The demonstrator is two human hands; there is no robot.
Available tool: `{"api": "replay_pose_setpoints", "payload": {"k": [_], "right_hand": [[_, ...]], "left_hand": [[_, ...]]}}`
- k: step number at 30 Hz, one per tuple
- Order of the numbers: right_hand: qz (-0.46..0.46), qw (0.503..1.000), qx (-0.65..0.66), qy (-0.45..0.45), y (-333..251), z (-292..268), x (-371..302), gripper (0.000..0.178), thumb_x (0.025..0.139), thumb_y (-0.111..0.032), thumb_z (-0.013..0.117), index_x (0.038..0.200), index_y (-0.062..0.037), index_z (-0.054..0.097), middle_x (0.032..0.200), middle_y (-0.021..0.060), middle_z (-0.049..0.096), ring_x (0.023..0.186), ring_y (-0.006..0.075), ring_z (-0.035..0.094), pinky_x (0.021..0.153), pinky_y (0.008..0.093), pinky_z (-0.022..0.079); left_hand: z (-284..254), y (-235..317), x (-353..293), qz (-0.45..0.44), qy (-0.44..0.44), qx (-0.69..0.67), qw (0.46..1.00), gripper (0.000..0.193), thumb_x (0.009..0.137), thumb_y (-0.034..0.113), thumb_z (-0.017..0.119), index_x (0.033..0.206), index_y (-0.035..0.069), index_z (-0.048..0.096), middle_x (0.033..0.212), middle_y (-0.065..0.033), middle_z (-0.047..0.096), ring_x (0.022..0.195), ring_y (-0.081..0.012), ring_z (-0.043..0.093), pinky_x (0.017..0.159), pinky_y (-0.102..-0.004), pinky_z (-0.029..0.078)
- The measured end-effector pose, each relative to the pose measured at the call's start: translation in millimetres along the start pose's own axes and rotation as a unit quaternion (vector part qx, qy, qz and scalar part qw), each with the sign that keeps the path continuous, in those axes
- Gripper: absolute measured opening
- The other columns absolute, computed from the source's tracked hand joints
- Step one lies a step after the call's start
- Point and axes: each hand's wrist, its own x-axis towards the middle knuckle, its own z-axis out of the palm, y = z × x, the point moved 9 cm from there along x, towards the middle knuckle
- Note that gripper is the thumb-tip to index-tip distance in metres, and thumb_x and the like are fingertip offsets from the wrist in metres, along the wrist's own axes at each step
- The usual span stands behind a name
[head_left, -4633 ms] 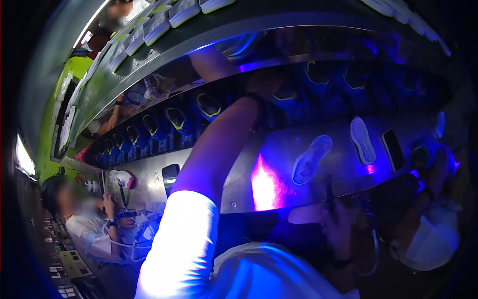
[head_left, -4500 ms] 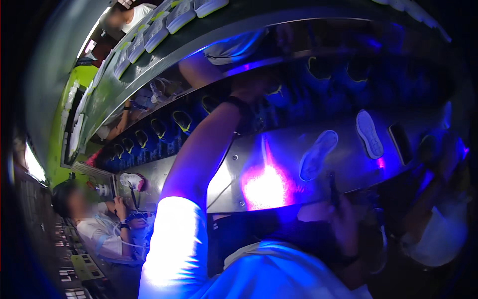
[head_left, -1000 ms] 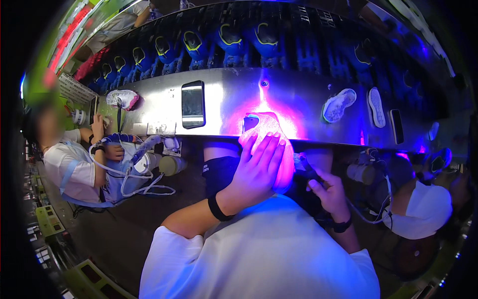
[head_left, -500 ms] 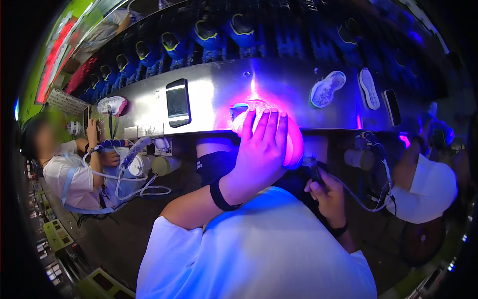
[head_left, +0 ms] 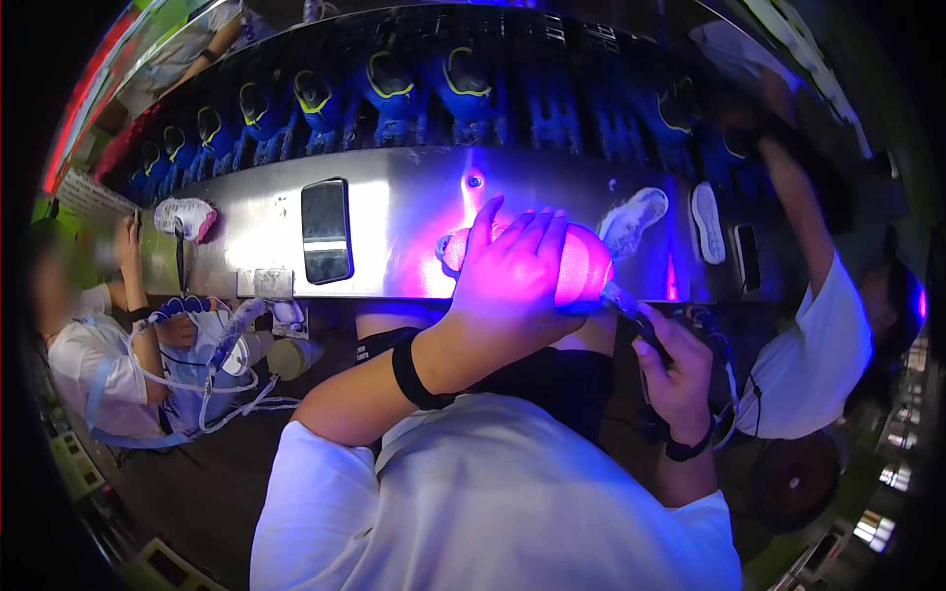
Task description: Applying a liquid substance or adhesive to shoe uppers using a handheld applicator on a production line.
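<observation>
Under pink and blue light, a shoe upper (head_left: 588, 264) lies tilted over the front edge of the metal table (head_left: 394, 187). My left hand (head_left: 512, 266) is wrapped over its middle, fingers pointing away from me, holding it. In my right hand (head_left: 680, 364) is a brush-like tool (head_left: 623, 299) with a dark handle and a pale head joined to a thin tube. Its tip meets the right end of the shoe upper. Just beyond, a whitish shoe sole (head_left: 633, 223) lies on the table, and a second white sole (head_left: 708, 223) is right of it.
One phone (head_left: 327, 231) lies left on the table, another phone (head_left: 747, 256) at the right. Blue shoes (head_left: 389, 84) with yellow-green collars line the far side. Co-workers sit at both sides; the right one's arm (head_left: 796, 202) reaches across. Tubes and pots (head_left: 293, 357) hang at the lower left.
The shoe upper has turned, so its right end points more to the right. My right hand has risen and brought the tool to it. The right co-worker's arm now stretches over the table.
</observation>
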Motion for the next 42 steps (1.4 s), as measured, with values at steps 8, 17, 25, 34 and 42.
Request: {"api": "replay_pose_setpoints", "payload": {"k": [8,17,25,34,42], "right_hand": [[0.027,0.997,0.062,0.045,31,44,19,0.039,0.093,-0.005,0.070,0.132,0.0004,0.064,0.101,0.0098,0.073,0.082,0.0156,0.067,0.074,0.0291,0.053],[0.107,0.971,0.212,-0.027,22,44,34,0.044,0.098,-0.009,0.068,0.140,-0.0014,0.059,0.098,0.0042,0.072,0.081,0.0064,0.063,0.070,0.0217,0.049],[0.038,0.978,0.191,-0.072,-25,7,27,0.045,0.094,-0.006,0.070,0.137,-0.0003,0.061,0.103,0.0100,0.073,0.093,0.0138,0.067,0.084,0.0290,0.052],[0.067,0.965,0.229,-0.105,2,-6,-5,0.044,0.091,-0.005,0.072,0.133,0.0010,0.063,0.118,0.0156,0.073,0.108,0.0191,0.068,0.098,0.0324,0.050],[0.056,0.976,0.198,-0.074,52,-8,-5,0.041,0.091,-0.006,0.073,0.131,0.0011,0.065,0.115,0.0165,0.074,0.104,0.0202,0.070,0.096,0.0320,0.051]], "left_hand": [[-12,-48,-2,-0.034,-0.151,0.079,0.985,0.095,0.072,0.019,0.080,0.155,0.008,0.035,0.134,-0.0202,0.059,0.120,-0.0349,0.060,0.104,-0.0513,0.045],[-32,-62,-38,-0.056,-0.170,-0.063,0.982,0.106,0.072,0.032,0.084,0.158,0.008,0.027,0.111,-0.0190,0.066,0.101,-0.0379,0.065,0.081,-0.0487,0.056],[-37,-8,-67,-0.026,-0.166,-0.261,0.950,0.114,0.066,0.034,0.095,0.154,-0.002,0.032,0.128,-0.0255,0.064,0.115,-0.0393,0.067,0.097,-0.0464,0.054],[-10,8,-69,-0.103,-0.292,-0.324,0.894,0.111,0.067,0.034,0.095,0.151,-0.006,0.035,0.139,-0.0182,0.060,0.129,-0.0293,0.059,0.108,-0.0415,0.047],[53,-3,-63,-0.273,-0.339,-0.348,0.830,0.121,0.069,0.054,0.089,0.149,-0.016,0.031,0.151,-0.0327,0.042,0.143,-0.0395,0.041,0.119,-0.0448,0.033]]}}
